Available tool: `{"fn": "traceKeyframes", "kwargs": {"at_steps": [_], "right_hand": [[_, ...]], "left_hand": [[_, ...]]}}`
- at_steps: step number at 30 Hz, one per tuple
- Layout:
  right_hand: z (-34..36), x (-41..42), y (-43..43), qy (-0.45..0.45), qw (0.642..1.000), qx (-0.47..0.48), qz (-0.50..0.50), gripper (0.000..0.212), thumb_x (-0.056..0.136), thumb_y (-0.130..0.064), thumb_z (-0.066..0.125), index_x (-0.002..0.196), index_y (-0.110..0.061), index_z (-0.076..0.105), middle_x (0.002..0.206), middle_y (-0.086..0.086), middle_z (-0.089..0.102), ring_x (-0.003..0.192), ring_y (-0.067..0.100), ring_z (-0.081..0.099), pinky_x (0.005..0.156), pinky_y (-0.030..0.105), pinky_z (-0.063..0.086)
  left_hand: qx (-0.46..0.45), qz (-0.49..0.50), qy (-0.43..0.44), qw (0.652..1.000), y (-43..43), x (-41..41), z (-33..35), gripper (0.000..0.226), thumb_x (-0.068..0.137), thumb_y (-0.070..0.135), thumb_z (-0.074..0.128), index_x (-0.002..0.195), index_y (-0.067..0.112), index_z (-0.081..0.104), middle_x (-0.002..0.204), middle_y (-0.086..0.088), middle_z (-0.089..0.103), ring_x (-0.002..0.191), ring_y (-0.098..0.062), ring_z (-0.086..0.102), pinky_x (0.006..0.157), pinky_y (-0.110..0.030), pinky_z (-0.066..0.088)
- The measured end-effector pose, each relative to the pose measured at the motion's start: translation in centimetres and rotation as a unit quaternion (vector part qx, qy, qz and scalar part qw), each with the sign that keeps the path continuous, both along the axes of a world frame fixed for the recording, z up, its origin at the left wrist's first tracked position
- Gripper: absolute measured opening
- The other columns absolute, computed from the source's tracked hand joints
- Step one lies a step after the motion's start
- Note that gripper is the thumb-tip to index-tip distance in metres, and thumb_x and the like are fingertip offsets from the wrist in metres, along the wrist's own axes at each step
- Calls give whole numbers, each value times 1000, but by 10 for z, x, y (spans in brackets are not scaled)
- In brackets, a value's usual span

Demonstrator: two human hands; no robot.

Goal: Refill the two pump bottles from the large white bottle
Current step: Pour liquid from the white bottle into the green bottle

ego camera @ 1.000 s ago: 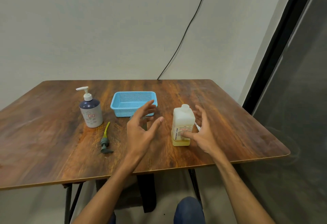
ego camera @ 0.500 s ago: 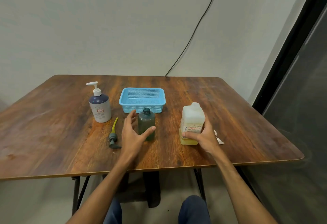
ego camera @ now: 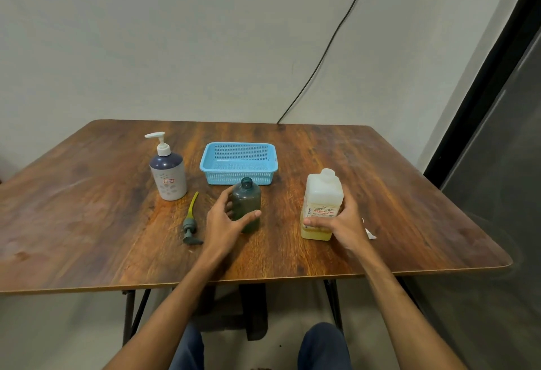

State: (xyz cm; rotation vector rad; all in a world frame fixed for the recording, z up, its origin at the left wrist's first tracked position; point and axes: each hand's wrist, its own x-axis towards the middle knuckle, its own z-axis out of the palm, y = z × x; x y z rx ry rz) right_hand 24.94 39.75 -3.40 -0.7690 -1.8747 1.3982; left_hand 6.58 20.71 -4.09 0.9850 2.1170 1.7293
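The wooden table carries all items. The large white bottle stands upright at the right of centre, long axis vertical, uncapped neck pointing up, yellow liquid visible in its lower part. The right hand is wrapped around its lower body, thumb across the front label, fingers behind; the bottle base rests on the table. The green pump bottle stands upright at the centre, just in front of the blue basket, long axis vertical, open mouth pointing up, pump removed. The left hand cups it from the left, thumb across the front and fingers curled behind it, grasping the body. The removed green pump head lies flat on the table to the left of that hand, long axis running near to far, dip tube pointing away from the person, nozzle toward the near edge. The blue-and-white pump bottle stands upright further left, near the basket, white pump fitted, spout pointing left. A small white object lies behind the right hand, partly hidden.
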Motion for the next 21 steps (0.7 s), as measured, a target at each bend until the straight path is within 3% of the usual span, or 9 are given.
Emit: {"fn": "traceKeyframes", "kwargs": {"at_steps": [7, 12, 16, 21], "right_hand": [[10, -6, -7, -25, 998, 57, 13, 92, 58, -19, 97, 132, -32, 44, 116, -16, 60, 104, 9, 63, 72, 18, 58], [20, -16, -11, -62, 989, 131, 25, 95, 55, -28, 99, 134, -32, 46, 124, -11, 61, 112, 12, 61, 82, 33, 61], [35, -28, -15, -89, 974, 207, 28, 92, 53, -29, 99, 128, -36, 47, 113, -24, 55, 106, 10, 59, 77, 31, 61], [50, -42, -16, -122, 946, 299, 27, 96, 50, -34, 99, 132, -31, 50, 119, -11, 61, 106, 14, 62, 79, 38, 63]], "left_hand": [[1, -1, 3, 1000, -2, 3, 4, 88, 73, 37, 86, 149, 24, 43, 149, -2, 52, 133, -20, 51, 109, -42, 48], [7, -12, 8, 1000, -7, 5, 9, 87, 74, 32, 87, 149, 25, 43, 149, -2, 52, 133, -18, 49, 109, -39, 47], [8, -12, 10, 1000, -10, 3, 14, 88, 75, 28, 87, 151, 21, 42, 149, -3, 51, 134, -21, 49, 108, -38, 47], [14, -13, 19, 1000, -14, -1, 18, 87, 74, 30, 87, 149, 22, 44, 146, -3, 54, 127, -15, 51, 104, -32, 48]]}}
